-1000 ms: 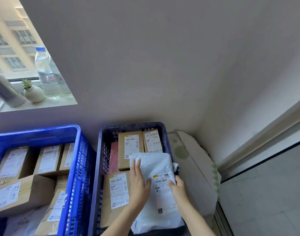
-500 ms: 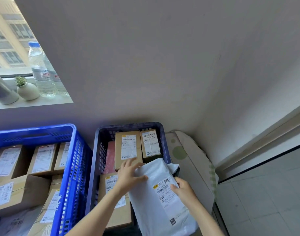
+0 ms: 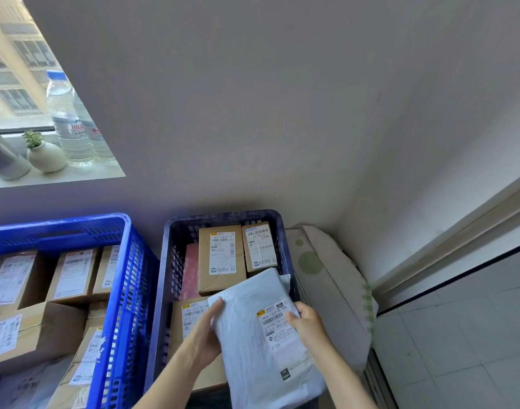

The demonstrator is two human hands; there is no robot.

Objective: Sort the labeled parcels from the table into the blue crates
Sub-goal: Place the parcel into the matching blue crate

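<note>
Grey-white plastic mailer (image 3: pixel 261 349), crumpled and soft, sits slanted over the near end of the dark blue crate (image 3: pixel 223 216), above a cardboard box (image 3: pixel 176 329). I hold both long edges. My left hand (image 3: pixel 207 335) grips the left edge, fingers together and thumb hidden. My right hand (image 3: pixel 307 326) pinches the right edge, thumb on the label (image 3: pixel 272 318). Judged light, limp and slick, so edge grips suit it. Two labelled boxes (image 3: pixel 220 258) stand beyond.

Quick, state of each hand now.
Left hand: grips the white mailer by its left edge.
Right hand: grips the same mailer's right edge.
</note>
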